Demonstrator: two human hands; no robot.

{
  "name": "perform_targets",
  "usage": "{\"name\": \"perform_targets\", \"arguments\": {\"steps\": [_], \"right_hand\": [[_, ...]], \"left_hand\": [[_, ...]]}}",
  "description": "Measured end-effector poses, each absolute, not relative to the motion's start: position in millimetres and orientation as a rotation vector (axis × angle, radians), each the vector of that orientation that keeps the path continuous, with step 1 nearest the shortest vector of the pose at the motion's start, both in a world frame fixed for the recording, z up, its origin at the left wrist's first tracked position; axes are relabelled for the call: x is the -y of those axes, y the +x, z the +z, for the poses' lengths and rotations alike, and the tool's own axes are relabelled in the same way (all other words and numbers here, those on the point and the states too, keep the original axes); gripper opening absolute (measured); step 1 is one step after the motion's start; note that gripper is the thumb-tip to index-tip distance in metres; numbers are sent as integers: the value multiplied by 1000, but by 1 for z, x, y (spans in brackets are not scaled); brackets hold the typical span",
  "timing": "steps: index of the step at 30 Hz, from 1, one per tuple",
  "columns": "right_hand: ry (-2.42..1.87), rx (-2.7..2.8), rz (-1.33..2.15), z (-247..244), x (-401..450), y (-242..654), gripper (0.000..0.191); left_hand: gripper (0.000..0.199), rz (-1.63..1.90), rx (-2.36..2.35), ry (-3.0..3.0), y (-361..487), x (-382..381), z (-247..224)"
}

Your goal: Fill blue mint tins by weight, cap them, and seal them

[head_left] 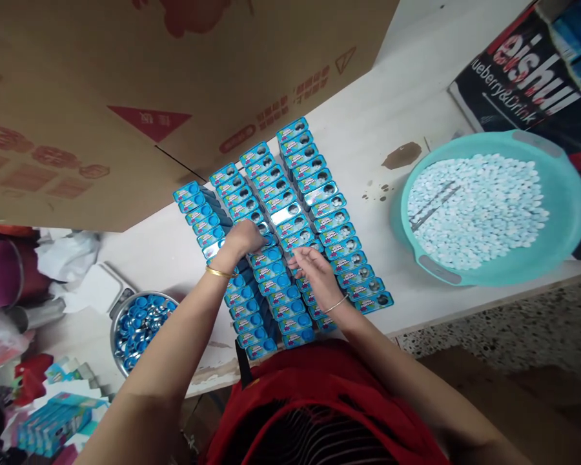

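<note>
Several slanting rows of small blue tins (275, 271) with printed lids lie on the white table. Each has a round spot at one end. Nearer my body many spots carry blue round caps (293, 321); farther tins show dark or whitish openings. My left hand (244, 239), with a gold bangle, is closed, its fingertips down at the round end of a tin in the middle rows. Close by on the right, my right hand (314, 274), with a thin bracelet, hovers over the tins, thumb and fingers pinched together. What either hand's fingertips hold is hidden.
A large cardboard box (174, 77) stands along the table's far side. On the right is a teal tub (561, 213) of white tablets with tongs in it, before a black carton (518, 84). At left, a metal bowl (113, 329) holds blue caps, beside a white scale (101, 287).
</note>
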State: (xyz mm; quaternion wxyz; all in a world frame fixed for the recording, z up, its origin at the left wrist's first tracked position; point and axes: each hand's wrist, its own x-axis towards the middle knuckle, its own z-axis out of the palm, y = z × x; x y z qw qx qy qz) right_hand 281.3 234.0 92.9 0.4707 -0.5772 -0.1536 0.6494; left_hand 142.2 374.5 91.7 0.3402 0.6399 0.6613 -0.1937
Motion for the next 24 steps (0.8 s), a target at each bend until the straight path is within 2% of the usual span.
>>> {"name": "perform_targets", "arguments": {"steps": [7, 13, 18, 24], "right_hand": [[-1401, 522, 1617, 90, -238, 282, 33], [-1403, 585, 1606, 85, -239, 281, 32], [-1399, 608, 1612, 80, -242, 278, 31], [-1418, 788, 1617, 82, -241, 271, 31]], "left_hand": [[20, -750, -1601, 1621, 145, -378, 91], [38, -880, -1570, 1556, 145, -384, 87], [38, -978, -1628, 1527, 144, -397, 78], [32, -583, -1829, 1520, 148, -370, 91]]}}
